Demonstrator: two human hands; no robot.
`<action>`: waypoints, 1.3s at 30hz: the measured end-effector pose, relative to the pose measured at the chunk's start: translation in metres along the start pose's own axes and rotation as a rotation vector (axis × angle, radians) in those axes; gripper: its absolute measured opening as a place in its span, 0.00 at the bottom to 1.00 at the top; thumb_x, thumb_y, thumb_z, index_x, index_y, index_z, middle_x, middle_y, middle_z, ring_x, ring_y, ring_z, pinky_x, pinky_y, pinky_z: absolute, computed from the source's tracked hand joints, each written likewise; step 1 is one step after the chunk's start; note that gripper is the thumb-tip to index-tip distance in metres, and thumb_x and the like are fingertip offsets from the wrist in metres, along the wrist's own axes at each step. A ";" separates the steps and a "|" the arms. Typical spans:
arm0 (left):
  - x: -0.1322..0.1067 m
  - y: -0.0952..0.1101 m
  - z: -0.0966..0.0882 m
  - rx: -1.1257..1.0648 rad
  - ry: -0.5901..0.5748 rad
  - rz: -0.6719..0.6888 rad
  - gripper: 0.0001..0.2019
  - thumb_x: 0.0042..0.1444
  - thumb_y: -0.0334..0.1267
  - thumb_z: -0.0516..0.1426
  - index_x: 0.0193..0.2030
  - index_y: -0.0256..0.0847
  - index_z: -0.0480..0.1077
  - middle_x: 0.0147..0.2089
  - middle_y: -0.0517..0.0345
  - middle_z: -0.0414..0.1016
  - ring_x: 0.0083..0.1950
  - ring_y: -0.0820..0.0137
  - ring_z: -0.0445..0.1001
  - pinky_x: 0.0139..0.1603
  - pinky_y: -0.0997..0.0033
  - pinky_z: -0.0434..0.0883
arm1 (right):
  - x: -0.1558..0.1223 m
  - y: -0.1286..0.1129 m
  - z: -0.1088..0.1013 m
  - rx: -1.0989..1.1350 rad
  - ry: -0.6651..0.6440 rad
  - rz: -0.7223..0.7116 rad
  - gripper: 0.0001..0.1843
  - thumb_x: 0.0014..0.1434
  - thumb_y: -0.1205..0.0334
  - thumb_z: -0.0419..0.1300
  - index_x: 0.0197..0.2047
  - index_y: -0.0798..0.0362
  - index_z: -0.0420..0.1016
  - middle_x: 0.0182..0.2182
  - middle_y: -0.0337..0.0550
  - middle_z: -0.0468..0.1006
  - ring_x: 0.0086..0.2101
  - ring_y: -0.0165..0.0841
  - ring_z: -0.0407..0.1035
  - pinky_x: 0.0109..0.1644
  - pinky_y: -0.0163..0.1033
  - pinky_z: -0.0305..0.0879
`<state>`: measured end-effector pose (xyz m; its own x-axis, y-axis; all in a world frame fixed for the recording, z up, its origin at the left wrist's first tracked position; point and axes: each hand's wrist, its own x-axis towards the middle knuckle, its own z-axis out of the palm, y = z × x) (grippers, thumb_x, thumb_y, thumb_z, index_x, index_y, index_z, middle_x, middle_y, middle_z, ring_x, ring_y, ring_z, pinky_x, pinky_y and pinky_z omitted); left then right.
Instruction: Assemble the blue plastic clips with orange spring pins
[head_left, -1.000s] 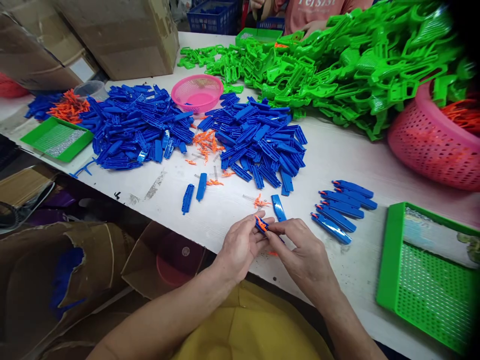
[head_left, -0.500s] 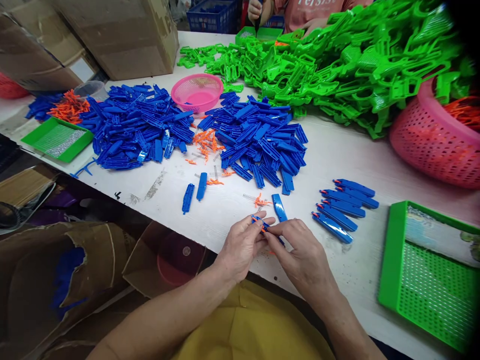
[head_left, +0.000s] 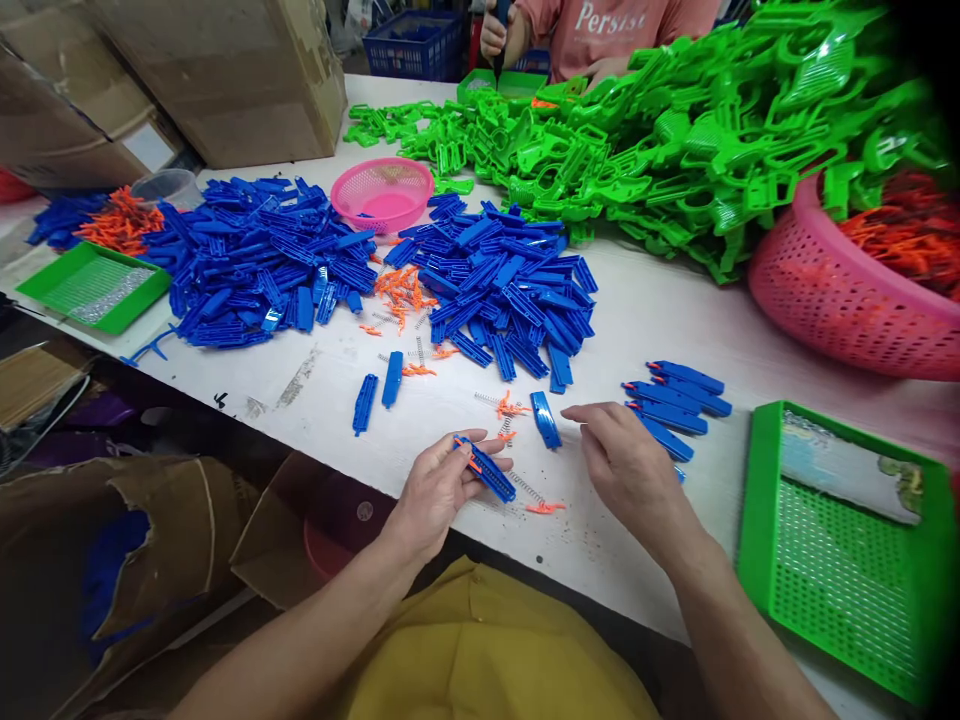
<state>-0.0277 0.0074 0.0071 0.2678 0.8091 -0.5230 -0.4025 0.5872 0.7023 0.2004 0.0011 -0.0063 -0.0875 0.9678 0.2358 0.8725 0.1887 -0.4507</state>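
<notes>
My left hand (head_left: 439, 490) is closed on a blue plastic shell half (head_left: 491, 475), its hollow side up. An orange piece lies in the shell's upper end under my thumb, and a dark coil spring seems to run along its length. My right hand (head_left: 619, 460) holds nothing; its index finger reaches toward a loose blue cover (head_left: 545, 420), just short of it, and its other fingers are bent. Between the hands lie loose springs (head_left: 527, 487) and small orange pieces (head_left: 545, 508). Several blue assemblies with orange tips (head_left: 666, 405) lie beside my right hand.
Two heaps of blue shells (head_left: 262, 260) spread across the table, with a pink basket (head_left: 382, 195) behind them. Green toy gun shells (head_left: 622, 150) pile up farther back, near a co-worker's hand (head_left: 495, 35). At the right are a green tray (head_left: 765, 540) and a larger pink basket (head_left: 832, 300).
My right hand has come away from the blue shell half and moved to the right, toward the loose cover. My left hand keeps the shell half, now held lower and to the left.
</notes>
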 end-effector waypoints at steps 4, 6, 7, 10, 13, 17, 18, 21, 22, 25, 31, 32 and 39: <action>-0.003 -0.001 -0.001 -0.042 -0.021 -0.047 0.14 0.60 0.40 0.61 0.49 0.35 0.67 0.53 0.36 0.78 0.48 0.52 0.81 0.51 0.50 0.74 | 0.015 0.007 0.005 -0.291 -0.131 -0.239 0.28 0.60 0.78 0.49 0.59 0.47 0.72 0.53 0.52 0.74 0.49 0.44 0.67 0.46 0.48 0.67; -0.004 -0.002 0.001 -0.051 -0.018 -0.049 0.13 0.60 0.39 0.60 0.49 0.36 0.67 0.52 0.37 0.79 0.49 0.53 0.81 0.52 0.51 0.73 | 0.018 0.008 0.005 -0.386 -0.137 -0.317 0.28 0.60 0.78 0.51 0.58 0.44 0.72 0.54 0.51 0.74 0.49 0.45 0.66 0.44 0.47 0.66; -0.004 -0.002 0.001 -0.056 -0.017 -0.049 0.13 0.60 0.39 0.60 0.48 0.37 0.67 0.52 0.38 0.79 0.49 0.53 0.81 0.53 0.51 0.73 | 0.018 0.008 0.004 -0.426 -0.137 -0.344 0.27 0.60 0.77 0.51 0.56 0.44 0.73 0.53 0.50 0.75 0.49 0.45 0.65 0.43 0.47 0.65; -0.004 -0.002 0.003 -0.083 -0.026 -0.050 0.12 0.60 0.38 0.60 0.48 0.37 0.67 0.51 0.39 0.80 0.48 0.54 0.81 0.53 0.52 0.72 | 0.014 0.009 -0.001 -0.511 -0.168 -0.382 0.19 0.62 0.76 0.52 0.48 0.48 0.75 0.51 0.50 0.75 0.47 0.44 0.65 0.42 0.45 0.63; -0.002 -0.002 0.004 -0.127 -0.036 -0.051 0.10 0.61 0.38 0.59 0.47 0.37 0.67 0.49 0.40 0.80 0.48 0.55 0.81 0.53 0.52 0.72 | 0.003 0.013 -0.004 -0.483 -0.213 -0.385 0.14 0.64 0.73 0.52 0.45 0.51 0.75 0.45 0.50 0.77 0.44 0.41 0.66 0.41 0.44 0.62; -0.002 -0.004 0.006 -0.159 -0.043 -0.059 0.10 0.63 0.40 0.56 0.46 0.36 0.69 0.49 0.40 0.80 0.49 0.55 0.81 0.55 0.52 0.71 | -0.013 0.013 -0.005 -0.295 -0.179 -0.331 0.08 0.66 0.64 0.54 0.44 0.54 0.74 0.35 0.49 0.76 0.38 0.40 0.68 0.41 0.45 0.64; -0.002 -0.005 0.007 -0.168 -0.042 -0.061 0.11 0.63 0.41 0.56 0.46 0.36 0.69 0.49 0.40 0.80 0.49 0.54 0.80 0.55 0.52 0.71 | -0.017 0.009 -0.005 -0.224 -0.142 -0.290 0.09 0.66 0.62 0.55 0.45 0.55 0.74 0.35 0.49 0.76 0.39 0.40 0.69 0.42 0.45 0.65; -0.001 -0.009 0.012 -0.207 -0.037 -0.062 0.13 0.63 0.44 0.56 0.46 0.36 0.70 0.49 0.41 0.80 0.49 0.56 0.80 0.55 0.54 0.71 | -0.027 -0.014 -0.002 0.024 -0.020 -0.140 0.11 0.66 0.60 0.56 0.50 0.53 0.71 0.40 0.48 0.76 0.40 0.38 0.71 0.44 0.43 0.69; 0.000 -0.011 0.014 -0.220 -0.032 -0.063 0.13 0.63 0.44 0.56 0.46 0.36 0.70 0.49 0.42 0.80 0.48 0.57 0.80 0.54 0.55 0.71 | -0.030 -0.024 -0.001 0.096 -0.001 -0.106 0.11 0.67 0.60 0.56 0.51 0.52 0.71 0.40 0.47 0.76 0.40 0.37 0.72 0.44 0.43 0.69; 0.002 -0.015 0.021 -0.253 -0.020 -0.074 0.15 0.64 0.47 0.54 0.46 0.36 0.70 0.48 0.43 0.80 0.47 0.61 0.79 0.53 0.59 0.71 | -0.035 -0.051 0.006 0.173 0.006 -0.083 0.11 0.67 0.63 0.55 0.52 0.51 0.70 0.40 0.47 0.76 0.40 0.37 0.72 0.42 0.42 0.71; 0.004 -0.019 0.030 -0.267 -0.017 -0.100 0.17 0.64 0.50 0.54 0.47 0.37 0.70 0.47 0.43 0.80 0.48 0.60 0.78 0.55 0.58 0.70 | -0.036 -0.061 0.012 0.092 0.058 -0.107 0.15 0.65 0.65 0.55 0.55 0.52 0.69 0.39 0.48 0.76 0.40 0.38 0.72 0.40 0.44 0.72; 0.004 -0.019 0.030 -0.268 -0.017 -0.101 0.17 0.64 0.50 0.54 0.47 0.37 0.70 0.47 0.43 0.80 0.48 0.60 0.78 0.55 0.58 0.70 | -0.035 -0.060 0.012 0.084 0.058 -0.104 0.15 0.65 0.65 0.55 0.55 0.52 0.69 0.39 0.48 0.76 0.39 0.38 0.72 0.40 0.44 0.72; 0.004 -0.025 0.031 -0.268 -0.027 -0.080 0.21 0.58 0.53 0.60 0.48 0.38 0.71 0.47 0.43 0.79 0.51 0.58 0.77 0.54 0.58 0.70 | -0.036 -0.061 0.013 0.048 0.077 -0.068 0.15 0.66 0.63 0.55 0.55 0.52 0.70 0.39 0.48 0.76 0.38 0.38 0.72 0.40 0.44 0.72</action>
<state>0.0106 -0.0029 0.0026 0.3299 0.7626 -0.5564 -0.5955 0.6254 0.5042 0.1442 -0.0430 0.0013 -0.1067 0.9373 0.3317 0.8416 0.2628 -0.4718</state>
